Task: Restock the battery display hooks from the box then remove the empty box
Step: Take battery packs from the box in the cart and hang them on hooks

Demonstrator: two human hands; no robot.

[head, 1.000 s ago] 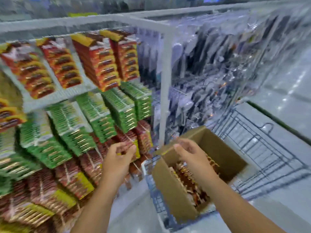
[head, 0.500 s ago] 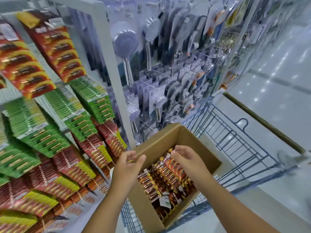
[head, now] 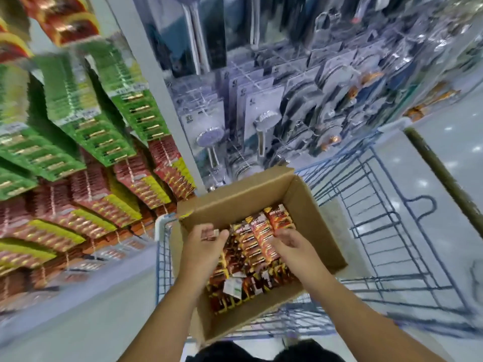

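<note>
I am leaning over the cardboard box (head: 308, 205), which is sitting open in the blue wire cart (head: 386, 226), pushed up near the display. The box is holding many red and orange battery packs (head: 256, 246), standing on edge in rows, with one white and green slip (head: 233, 285) lying among them near the front.

My left hand (head: 202, 246) is hovering over the left part of the box, fingers curled, and its grip is pinching a small coppery thing (head: 209, 237) between thumb and fingertips; it is too blurred for me to say what it is. My right hand (head: 292, 248) is reaching down into the middle of the box, its fingers bending around the top edge of a red pack; I am taking that grip as closing on the pack, though the motion blur is making the exact contact hard to read.

To my left, the battery display (head: 86, 152) is hanging full: green packs (head: 78, 118) above, red packs with yellow corners (head: 104, 202) below, and red and yellow ones (head: 65, 22) at the top. Past the grey upright post (head: 167, 100), packaged shower heads (head: 264, 118) are hanging on the next panel. The pale shiny floor (head: 449, 158) is showing through the cart wires.
</note>
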